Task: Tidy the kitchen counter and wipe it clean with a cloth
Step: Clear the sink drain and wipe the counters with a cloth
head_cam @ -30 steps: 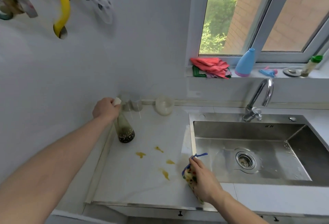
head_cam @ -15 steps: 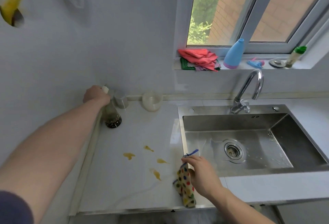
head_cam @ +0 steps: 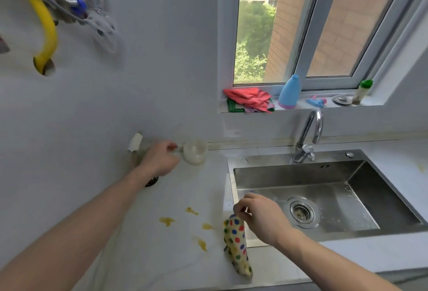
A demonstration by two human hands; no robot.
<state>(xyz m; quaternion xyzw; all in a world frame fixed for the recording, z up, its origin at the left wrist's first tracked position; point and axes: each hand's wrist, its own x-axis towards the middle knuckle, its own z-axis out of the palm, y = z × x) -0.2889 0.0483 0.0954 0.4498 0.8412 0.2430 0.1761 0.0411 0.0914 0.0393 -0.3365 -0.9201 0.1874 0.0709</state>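
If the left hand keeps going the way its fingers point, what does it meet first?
Most likely the pale plastic cup at the back of the counter. The left hand points right toward it, fingertips just short of its rim. Whether they already touch something small between them is unclear from this view.

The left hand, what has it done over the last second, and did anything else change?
The left hand has let go of the dark-bottomed bottle, which now stands against the wall, and has moved right towards the translucent cup; whether it holds anything there is unclear. The right hand still pinches the polka-dot cloth by the sink. The yellow stains remain unwiped.
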